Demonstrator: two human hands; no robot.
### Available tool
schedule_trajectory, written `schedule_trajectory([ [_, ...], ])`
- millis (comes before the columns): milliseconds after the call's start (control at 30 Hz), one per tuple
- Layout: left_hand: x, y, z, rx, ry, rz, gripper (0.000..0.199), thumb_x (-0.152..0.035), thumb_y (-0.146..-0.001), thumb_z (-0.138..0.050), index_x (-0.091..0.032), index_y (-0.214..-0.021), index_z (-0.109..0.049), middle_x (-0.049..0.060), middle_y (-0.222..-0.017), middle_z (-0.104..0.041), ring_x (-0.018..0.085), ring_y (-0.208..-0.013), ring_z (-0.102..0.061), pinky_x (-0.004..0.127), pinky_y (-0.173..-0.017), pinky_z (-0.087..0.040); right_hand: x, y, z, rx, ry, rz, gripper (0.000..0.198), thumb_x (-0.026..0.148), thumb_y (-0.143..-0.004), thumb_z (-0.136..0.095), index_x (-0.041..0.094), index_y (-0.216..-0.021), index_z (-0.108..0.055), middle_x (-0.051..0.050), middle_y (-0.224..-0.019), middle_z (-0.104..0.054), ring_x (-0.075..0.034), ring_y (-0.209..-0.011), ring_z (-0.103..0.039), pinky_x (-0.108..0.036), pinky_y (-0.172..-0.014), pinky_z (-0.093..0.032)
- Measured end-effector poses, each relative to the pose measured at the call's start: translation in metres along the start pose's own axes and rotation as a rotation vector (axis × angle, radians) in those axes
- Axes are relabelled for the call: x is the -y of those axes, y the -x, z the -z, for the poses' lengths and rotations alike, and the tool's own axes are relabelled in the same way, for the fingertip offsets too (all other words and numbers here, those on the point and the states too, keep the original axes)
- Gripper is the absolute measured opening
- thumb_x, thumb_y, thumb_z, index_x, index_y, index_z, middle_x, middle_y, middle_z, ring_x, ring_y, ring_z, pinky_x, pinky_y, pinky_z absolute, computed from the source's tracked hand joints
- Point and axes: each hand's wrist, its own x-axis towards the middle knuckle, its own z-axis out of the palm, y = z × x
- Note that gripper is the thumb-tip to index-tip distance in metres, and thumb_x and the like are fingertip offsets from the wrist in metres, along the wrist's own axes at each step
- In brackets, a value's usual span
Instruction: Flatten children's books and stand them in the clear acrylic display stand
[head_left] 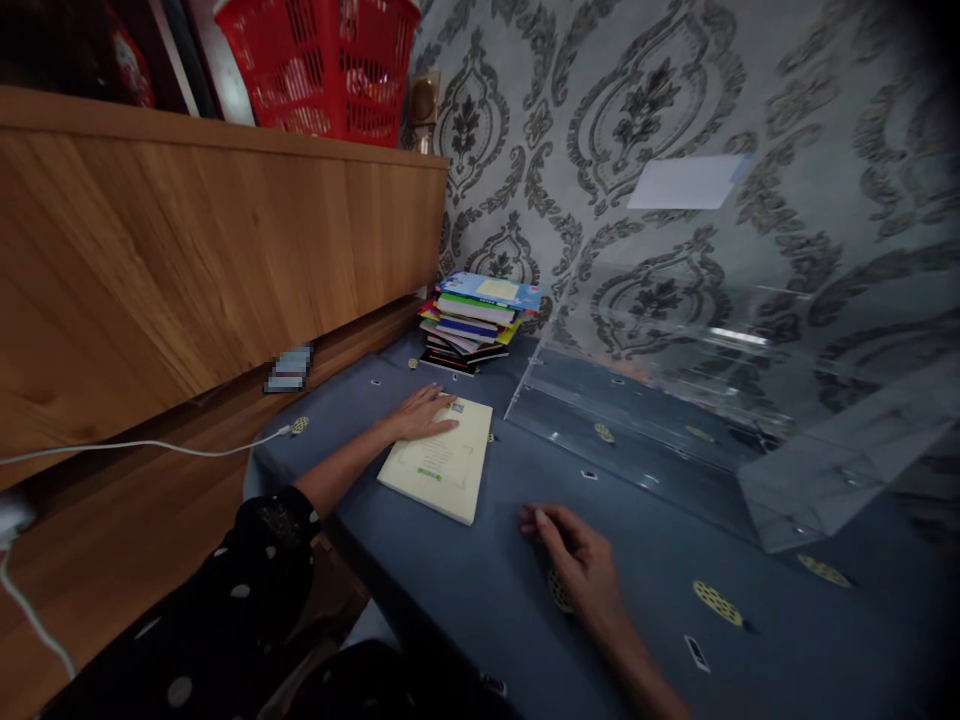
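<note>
A pale cream book (439, 465) lies flat on the blue patterned tablecloth (510, 580). Across its upper left part rests my left hand (421, 415), palm down with the fingers stretched out. To the right of the book, my right hand (574, 545) lies on the cloth with its fingers curled and the thumb against them. Whether anything is inside that curl is hidden. Behind the book stands a stack of books and notebooks (480, 315), with a light blue one on top.
At the right stands a clear acrylic rack (637, 420) near the patterned wall. A wooden cabinet (225, 240) borders the table on the left, with a red plastic basket (322, 65) on top. A white cable (165, 447) reaches the table's left edge.
</note>
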Motion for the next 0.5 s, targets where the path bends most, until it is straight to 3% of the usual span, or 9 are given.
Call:
schedule_trajectory([
  [133,-0.021,0.011,-0.005,0.009,0.03,0.0,0.072,-0.064,-0.095,-0.043,-0.021,-0.153,-0.038,0.012,-0.163,-0.029,0.03,-0.153,-0.017,0.045,-0.123,-0.018,-0.004,0.001,0.002,-0.051,0.123,0.065,0.052,0.067,-0.087,-0.054,0.02,-0.096,-0.073,-0.009,-0.09,-0.074,-0.026,-0.084,-0.07,-0.035,-0.073,-0.057],
  [300,-0.052,0.017,-0.016,0.007,0.076,-0.039,0.072,-0.067,-0.094,-0.044,-0.024,-0.152,-0.039,0.01,-0.164,-0.028,0.028,-0.154,-0.015,0.044,-0.123,-0.019,-0.011,-0.001,0.002,-0.062,0.217,0.196,0.041,0.055,-0.092,-0.05,0.022,-0.103,-0.071,-0.011,-0.112,-0.071,-0.028,-0.107,-0.066,-0.042,-0.092,-0.053],
  [500,-0.084,0.015,-0.028,0.023,0.091,-0.073,0.075,-0.065,-0.093,-0.048,-0.019,-0.152,-0.039,0.016,-0.163,-0.027,0.03,-0.153,-0.016,0.045,-0.123,-0.018,-0.024,-0.005,0.004,-0.089,0.324,0.202,0.037,0.049,-0.092,-0.048,0.022,-0.104,-0.069,-0.013,-0.122,-0.065,-0.029,-0.112,-0.063,-0.046,-0.094,-0.052],
])
